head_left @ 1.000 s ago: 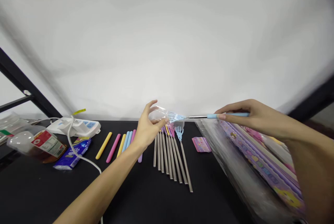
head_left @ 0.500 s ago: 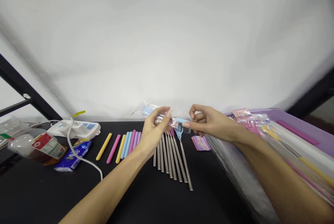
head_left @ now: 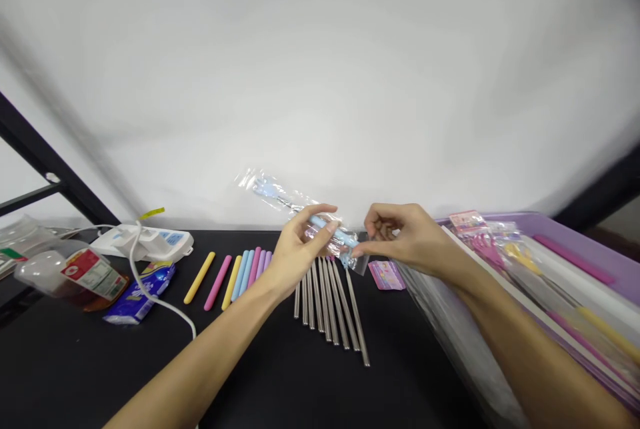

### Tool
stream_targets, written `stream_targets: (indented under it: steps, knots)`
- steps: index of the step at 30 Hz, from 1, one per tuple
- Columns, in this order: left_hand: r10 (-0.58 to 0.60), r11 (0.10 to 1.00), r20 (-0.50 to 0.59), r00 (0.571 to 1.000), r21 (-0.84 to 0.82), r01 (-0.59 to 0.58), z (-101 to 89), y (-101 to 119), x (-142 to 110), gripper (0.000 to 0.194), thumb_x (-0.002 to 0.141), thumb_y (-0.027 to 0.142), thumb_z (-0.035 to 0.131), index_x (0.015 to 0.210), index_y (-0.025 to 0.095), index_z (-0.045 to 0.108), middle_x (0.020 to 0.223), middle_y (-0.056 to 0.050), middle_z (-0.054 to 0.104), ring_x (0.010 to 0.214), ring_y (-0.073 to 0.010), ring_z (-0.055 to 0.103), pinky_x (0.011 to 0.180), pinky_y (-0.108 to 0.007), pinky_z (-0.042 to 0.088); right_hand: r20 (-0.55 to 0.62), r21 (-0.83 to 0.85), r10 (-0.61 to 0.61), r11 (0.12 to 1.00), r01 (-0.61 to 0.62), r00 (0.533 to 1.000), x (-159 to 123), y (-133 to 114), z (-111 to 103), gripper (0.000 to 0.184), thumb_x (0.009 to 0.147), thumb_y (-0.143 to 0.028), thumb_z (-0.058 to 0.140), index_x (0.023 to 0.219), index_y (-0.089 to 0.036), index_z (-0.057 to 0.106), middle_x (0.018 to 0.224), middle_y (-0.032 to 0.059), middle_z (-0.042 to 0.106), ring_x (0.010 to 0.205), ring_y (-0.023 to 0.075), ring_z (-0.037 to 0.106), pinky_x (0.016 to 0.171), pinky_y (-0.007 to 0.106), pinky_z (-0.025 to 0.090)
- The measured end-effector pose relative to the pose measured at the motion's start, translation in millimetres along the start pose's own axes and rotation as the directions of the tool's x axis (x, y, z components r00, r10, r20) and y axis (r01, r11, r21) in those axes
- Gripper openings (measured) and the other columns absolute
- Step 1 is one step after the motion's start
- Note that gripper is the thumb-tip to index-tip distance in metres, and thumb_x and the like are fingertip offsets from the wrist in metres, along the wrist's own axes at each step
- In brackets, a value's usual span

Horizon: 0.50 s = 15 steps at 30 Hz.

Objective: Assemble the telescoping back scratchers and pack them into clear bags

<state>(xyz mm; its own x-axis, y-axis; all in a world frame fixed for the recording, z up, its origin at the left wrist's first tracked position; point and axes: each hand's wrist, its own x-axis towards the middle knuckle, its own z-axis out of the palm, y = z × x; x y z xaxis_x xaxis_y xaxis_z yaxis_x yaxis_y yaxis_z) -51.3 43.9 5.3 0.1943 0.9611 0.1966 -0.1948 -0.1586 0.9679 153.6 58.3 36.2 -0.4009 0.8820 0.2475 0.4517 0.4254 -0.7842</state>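
Note:
A light blue back scratcher (head_left: 267, 188) with a hand-shaped head lies inside a clear plastic bag (head_left: 359, 265), tilted down to the right. My left hand (head_left: 300, 236) is closed around the bag and the handle at its middle. My right hand (head_left: 400, 236) has its fingers curled, thumb pinching the bag's right end by the handle tip. Below the hands, several metal back scratcher rods (head_left: 345, 316) lie side by side on the black table (head_left: 400, 376); their heads are partly hidden. A pink printed card (head_left: 387, 275) lies right of them.
Several coloured handle tubes (head_left: 217, 282) lie in a row on the left. Beyond them are a white power strip (head_left: 145, 242) with a cable, a blue packet (head_left: 140, 292) and a plastic bottle (head_left: 75, 276). A purple bin (head_left: 565, 232) at the right holds bagged back scratchers.
The blue handle has slid further into the bag, and the bag's head end has risen up and left. My right thumb has shifted slightly down onto the bag's end.

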Motion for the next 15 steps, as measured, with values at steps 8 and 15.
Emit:
stream_targets:
  steps: [8, 15]
  knots:
    - [-0.001, 0.999, 0.124, 0.992, 0.051, -0.006, -9.0, -0.3, 1.2, 0.037, 0.084, 0.04, 0.07, 0.116, 0.023, 0.061, 0.097, -0.004, 0.059, 0.076, -0.0143, 0.063, 0.073, -0.034, 0.059, 0.057, -0.015, -0.099, 0.995, 0.1, 0.993, 0.0, -2.4, 5.2, 0.035, 0.073, -0.049, 0.077, 0.078, -0.021, 0.057, 0.085, 0.0011, 0.057, 0.07, 0.0131, 0.049, 0.064, 0.028, 0.044]
    - [-0.028, 0.996, 0.168, 0.985, -0.079, 0.042, -22.6, 10.3, 3.0, 0.03, 0.083, 0.033, 0.072, 0.102, 0.021, 0.051, 0.098, -0.004, 0.058, 0.082, -0.0158, 0.064, 0.071, -0.032, 0.058, 0.279, 0.098, -0.196, 0.98, 0.175, 0.94, -9.5, 0.4, -17.6, 0.034, 0.073, -0.042, 0.08, 0.104, -0.031, 0.072, 0.146, 0.0052, 0.041, 0.129, 0.0279, 0.046, 0.102, 0.041, 0.044]
